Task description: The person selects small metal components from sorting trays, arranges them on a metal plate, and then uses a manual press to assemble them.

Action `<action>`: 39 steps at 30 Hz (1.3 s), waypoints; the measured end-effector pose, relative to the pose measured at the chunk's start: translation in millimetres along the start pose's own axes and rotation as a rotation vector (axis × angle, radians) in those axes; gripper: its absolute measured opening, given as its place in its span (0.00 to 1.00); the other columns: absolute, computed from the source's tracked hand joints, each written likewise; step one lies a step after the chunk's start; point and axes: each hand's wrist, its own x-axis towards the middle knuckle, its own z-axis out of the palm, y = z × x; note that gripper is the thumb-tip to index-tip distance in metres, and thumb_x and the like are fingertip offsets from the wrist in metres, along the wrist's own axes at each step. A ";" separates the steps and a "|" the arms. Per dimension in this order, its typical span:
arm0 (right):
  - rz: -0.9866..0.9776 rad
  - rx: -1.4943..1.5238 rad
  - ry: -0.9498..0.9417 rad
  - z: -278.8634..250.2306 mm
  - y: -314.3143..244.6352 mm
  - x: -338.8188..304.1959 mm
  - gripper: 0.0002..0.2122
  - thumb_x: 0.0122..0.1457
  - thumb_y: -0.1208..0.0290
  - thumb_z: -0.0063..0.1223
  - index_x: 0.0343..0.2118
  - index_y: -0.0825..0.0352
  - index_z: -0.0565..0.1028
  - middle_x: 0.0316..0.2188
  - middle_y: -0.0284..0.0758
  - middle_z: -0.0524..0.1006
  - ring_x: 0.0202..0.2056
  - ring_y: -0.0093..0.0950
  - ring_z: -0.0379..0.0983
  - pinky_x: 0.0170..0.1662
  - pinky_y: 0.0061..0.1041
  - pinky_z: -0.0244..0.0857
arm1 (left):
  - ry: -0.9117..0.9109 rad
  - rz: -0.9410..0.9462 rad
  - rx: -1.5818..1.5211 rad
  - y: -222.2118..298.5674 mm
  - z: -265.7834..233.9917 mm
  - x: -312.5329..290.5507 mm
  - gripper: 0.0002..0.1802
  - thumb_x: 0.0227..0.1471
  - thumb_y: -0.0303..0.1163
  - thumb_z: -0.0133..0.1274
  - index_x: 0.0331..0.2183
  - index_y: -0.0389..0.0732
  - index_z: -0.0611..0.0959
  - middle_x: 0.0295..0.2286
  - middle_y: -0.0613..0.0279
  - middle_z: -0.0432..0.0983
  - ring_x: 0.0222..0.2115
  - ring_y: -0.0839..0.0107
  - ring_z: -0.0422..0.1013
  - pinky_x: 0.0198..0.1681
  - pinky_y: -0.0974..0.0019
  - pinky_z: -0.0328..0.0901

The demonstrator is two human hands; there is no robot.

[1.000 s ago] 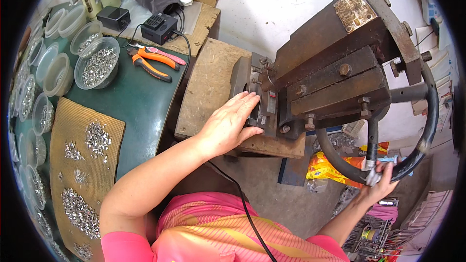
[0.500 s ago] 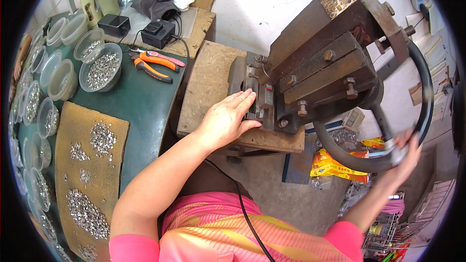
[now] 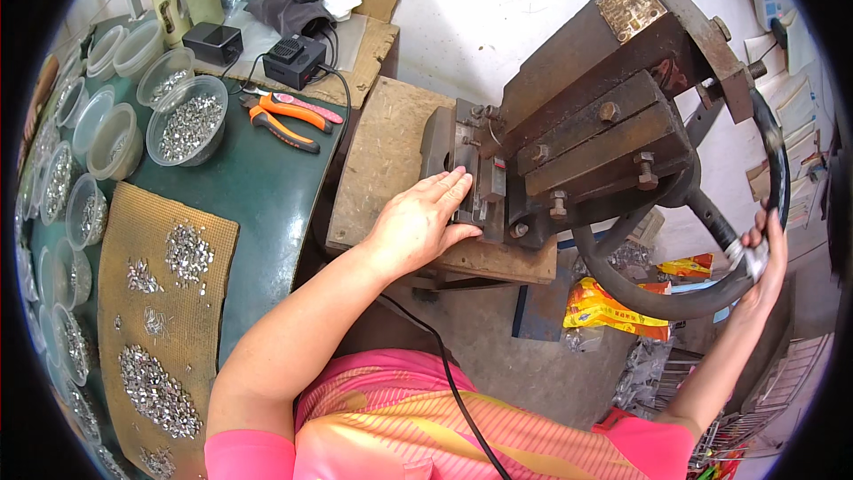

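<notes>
A person in a pink patterned top works at a dark metal press (image 3: pixel 582 67), both hands on the machine. The left hand (image 3: pixel 413 218) lies palm down on the metal fixture (image 3: pixel 468 135) at the press's near-left foot, fingers straight and close together, thumb spread apart; whether anything sits beneath the palm cannot be told. The right hand (image 3: pixel 769 258) curls around the black handwheel (image 3: pixel 680 305) on the right side of the press, its fingers closed at a silvery wrap (image 3: pixel 752 260) where a spoke meets the rim. The press stands on a wooden stand (image 3: pixel 373 169).

Left of the press, a green worktop (image 3: pixel 275 187) carries orange-handled pliers (image 3: pixel 298 113), the item on it nearest the machine among the tools. Farther left of the press, a tan textured mat (image 3: pixel 191 320) bears separate piles of small silver pieces (image 3: pixel 160 391), and clear plastic bowls (image 3: pixel 182 160) hold more. A black box (image 3: pixel 293 58) with a cord sits beyond the pliers, to the press's upper left. Below the handwheel of the press lies a yellow bag (image 3: pixel 609 304).
</notes>
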 end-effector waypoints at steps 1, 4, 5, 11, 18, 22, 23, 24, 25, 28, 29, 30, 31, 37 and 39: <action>0.029 0.009 0.086 5.1 -8.8 6.9 0.17 0.67 0.63 0.59 0.50 0.71 0.73 0.31 0.29 0.73 0.25 0.16 0.63 0.30 0.17 0.61 | 0.008 0.003 -0.012 -0.3 0.0 -1.6 0.40 0.51 0.48 0.67 0.58 0.34 0.75 0.57 0.46 0.73 0.56 0.52 0.72 0.60 0.56 0.67; -0.118 0.029 0.013 15.3 -7.2 -23.2 0.14 0.66 0.64 0.59 0.45 0.70 0.73 0.27 0.29 0.72 0.23 0.17 0.63 0.30 0.22 0.62 | 0.016 0.009 -0.024 3.3 -0.6 -2.2 0.40 0.51 0.48 0.67 0.58 0.34 0.75 0.57 0.46 0.73 0.56 0.52 0.72 0.60 0.56 0.67; -0.177 0.027 0.051 8.3 18.0 -48.7 0.12 0.66 0.67 0.58 0.45 0.70 0.72 0.25 0.28 0.70 0.23 0.18 0.63 0.30 0.23 0.63 | 0.021 0.013 -0.012 2.6 -0.2 -2.3 0.40 0.51 0.48 0.67 0.58 0.34 0.75 0.58 0.46 0.72 0.56 0.52 0.72 0.60 0.56 0.68; -0.367 0.084 0.243 47.1 100.9 -127.6 0.07 0.64 0.78 0.51 0.44 0.69 0.71 0.20 0.27 0.64 0.21 0.18 0.61 0.33 0.27 0.64 | 0.025 0.009 -0.015 -1.2 4.7 -8.0 0.40 0.51 0.48 0.66 0.58 0.35 0.75 0.58 0.46 0.72 0.56 0.50 0.72 0.60 0.55 0.67; -0.048 0.000 -0.044 -4.1 -6.9 -10.2 0.22 0.65 0.62 0.61 0.54 0.73 0.71 0.27 0.26 0.67 0.25 0.16 0.61 0.32 0.20 0.60 | 0.008 -0.002 -0.022 3.1 1.8 -3.4 0.40 0.50 0.48 0.67 0.58 0.34 0.75 0.58 0.46 0.72 0.56 0.51 0.72 0.60 0.55 0.67; -0.041 0.087 0.015 5.9 -7.7 2.7 0.16 0.68 0.65 0.56 0.51 0.71 0.71 0.33 0.31 0.74 0.24 0.17 0.61 0.31 0.19 0.59 | 0.016 -0.013 -0.014 2.5 0.4 -2.0 0.40 0.50 0.48 0.67 0.57 0.33 0.76 0.57 0.46 0.73 0.56 0.50 0.72 0.60 0.55 0.67; -0.078 0.128 0.033 5.8 4.2 -19.1 0.16 0.69 0.64 0.55 0.50 0.71 0.71 0.33 0.31 0.74 0.24 0.16 0.60 0.32 0.20 0.59 | 0.027 -0.016 -0.011 3.7 -1.8 -4.7 0.40 0.50 0.48 0.67 0.57 0.33 0.76 0.57 0.46 0.73 0.56 0.50 0.72 0.60 0.55 0.67; -0.201 0.062 0.117 -3.6 30.8 -45.6 0.18 0.67 0.62 0.56 0.51 0.72 0.72 0.31 0.30 0.72 0.24 0.16 0.60 0.31 0.22 0.58 | 0.026 -0.025 -0.010 5.9 -2.3 -6.0 0.40 0.50 0.48 0.67 0.57 0.33 0.76 0.57 0.46 0.73 0.56 0.50 0.72 0.60 0.55 0.67; -0.335 0.104 0.196 1.1 70.1 -84.6 0.16 0.65 0.67 0.56 0.51 0.71 0.73 0.28 0.29 0.70 0.23 0.17 0.60 0.32 0.23 0.60 | 0.021 -0.013 -0.018 8.5 -2.8 -5.0 0.40 0.50 0.47 0.67 0.57 0.33 0.76 0.57 0.46 0.73 0.56 0.50 0.72 0.60 0.55 0.67; -0.541 0.104 0.388 71.2 137.8 -140.6 0.11 0.64 0.80 0.49 0.48 0.68 0.71 0.23 0.27 0.66 0.23 0.19 0.62 0.35 0.27 0.66 | 0.027 -0.014 -0.008 7.5 2.3 -1.7 0.40 0.50 0.47 0.67 0.57 0.33 0.75 0.58 0.45 0.72 0.56 0.50 0.72 0.60 0.55 0.67; -0.471 0.185 0.237 43.6 127.8 -133.6 0.10 0.66 0.80 0.49 0.49 0.68 0.70 0.25 0.28 0.67 0.24 0.18 0.60 0.37 0.27 0.65 | 0.015 -0.015 -0.021 8.0 0.6 -5.9 0.40 0.51 0.46 0.67 0.57 0.33 0.75 0.58 0.45 0.72 0.56 0.49 0.71 0.60 0.55 0.67; -0.412 0.175 0.198 36.9 111.9 -125.6 0.09 0.67 0.79 0.49 0.48 0.68 0.70 0.26 0.28 0.67 0.25 0.19 0.60 0.37 0.27 0.64 | 0.004 -0.015 -0.032 7.2 0.2 -6.8 0.40 0.51 0.46 0.67 0.58 0.33 0.74 0.58 0.43 0.71 0.57 0.49 0.70 0.61 0.54 0.66; -0.354 0.160 0.155 31.8 98.2 -118.6 0.08 0.68 0.79 0.49 0.48 0.68 0.70 0.27 0.29 0.67 0.25 0.19 0.59 0.38 0.27 0.63 | 0.005 -0.017 -0.033 9.3 -1.2 -7.5 0.40 0.51 0.46 0.67 0.58 0.33 0.74 0.58 0.43 0.71 0.57 0.49 0.70 0.61 0.54 0.66; -0.317 0.173 0.137 28.3 71.5 -100.7 0.14 0.67 0.77 0.53 0.53 0.72 0.69 0.29 0.32 0.70 0.27 0.20 0.63 0.37 0.27 0.65 | 0.052 -0.158 -0.025 36.7 -3.3 11.3 0.43 0.48 0.50 0.68 0.56 0.30 0.74 0.51 0.46 0.73 0.54 0.50 0.70 0.57 0.53 0.67; -0.319 0.160 0.150 24.3 67.1 -102.6 0.15 0.67 0.75 0.54 0.54 0.72 0.69 0.30 0.33 0.71 0.28 0.21 0.64 0.38 0.26 0.66 | -0.040 -0.178 0.099 40.3 -7.1 22.3 0.43 0.46 0.52 0.68 0.53 0.30 0.75 0.43 0.49 0.72 0.48 0.54 0.70 0.51 0.52 0.68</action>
